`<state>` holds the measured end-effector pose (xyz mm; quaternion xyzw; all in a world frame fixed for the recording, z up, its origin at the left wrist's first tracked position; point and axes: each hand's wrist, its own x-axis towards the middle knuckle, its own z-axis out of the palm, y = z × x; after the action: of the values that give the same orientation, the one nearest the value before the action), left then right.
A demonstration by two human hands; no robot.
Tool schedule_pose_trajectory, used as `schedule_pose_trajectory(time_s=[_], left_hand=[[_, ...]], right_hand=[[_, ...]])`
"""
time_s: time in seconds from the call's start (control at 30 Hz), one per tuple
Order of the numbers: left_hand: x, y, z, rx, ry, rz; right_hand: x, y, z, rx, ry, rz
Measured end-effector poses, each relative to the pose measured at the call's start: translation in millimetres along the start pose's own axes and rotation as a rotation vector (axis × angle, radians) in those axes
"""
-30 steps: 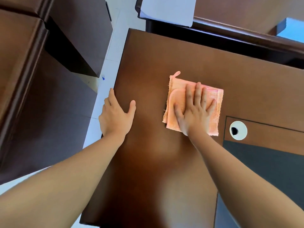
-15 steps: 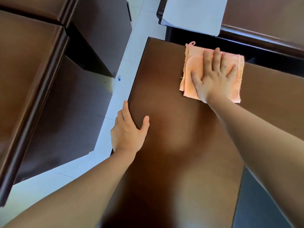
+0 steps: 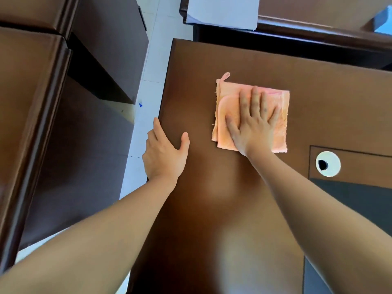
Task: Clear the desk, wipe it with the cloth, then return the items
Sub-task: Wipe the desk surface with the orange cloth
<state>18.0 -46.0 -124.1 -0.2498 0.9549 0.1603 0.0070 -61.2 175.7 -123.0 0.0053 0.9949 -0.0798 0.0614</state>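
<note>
A folded pink cloth [image 3: 229, 96] lies flat on the brown wooden desk [image 3: 212, 198], near its middle. My right hand [image 3: 255, 124] presses down on the cloth with straight, spread fingers. My left hand [image 3: 164, 154] rests on the desk's left edge, thumb on top and fingers over the side. The desk surface around the cloth is bare.
A white round cable grommet [image 3: 328, 164] sits in the desk at the right, above a dark grey panel [image 3: 350, 200]. White paper [image 3: 222, 11] lies on a dark ledge beyond the far edge. Brown cabinets [image 3: 31, 92] stand to the left across a white tiled floor strip [image 3: 146, 90].
My right hand slid the cloth to the desk's far edge, then drew it back toward the middle. My left hand stayed on the left edge.
</note>
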Motion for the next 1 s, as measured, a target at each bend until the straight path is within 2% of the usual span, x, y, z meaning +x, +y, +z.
schedule_pose_trajectory(time_s=[0.27,0.4,0.57,0.8,1.0], left_hand=[[-1,-8,2,-0.062,-0.019,0.062],[3,-16,-4,-0.119,-0.091,0.102],[-26,-58,-11,-0.089,-0.173,0.230],[-63,-98,-14,-0.290,-0.296,0.104],[-51,-102,-12,-0.428,-0.454,0.038]], right_hand=[[-159,-30,22,-0.009,0.032,0.129],[-231,-48,36,-0.042,0.035,0.175],[-307,-74,54,-0.060,0.057,0.229],[-368,-116,71,-0.061,0.073,0.281],[-357,-114,71,-0.063,0.082,0.232]])
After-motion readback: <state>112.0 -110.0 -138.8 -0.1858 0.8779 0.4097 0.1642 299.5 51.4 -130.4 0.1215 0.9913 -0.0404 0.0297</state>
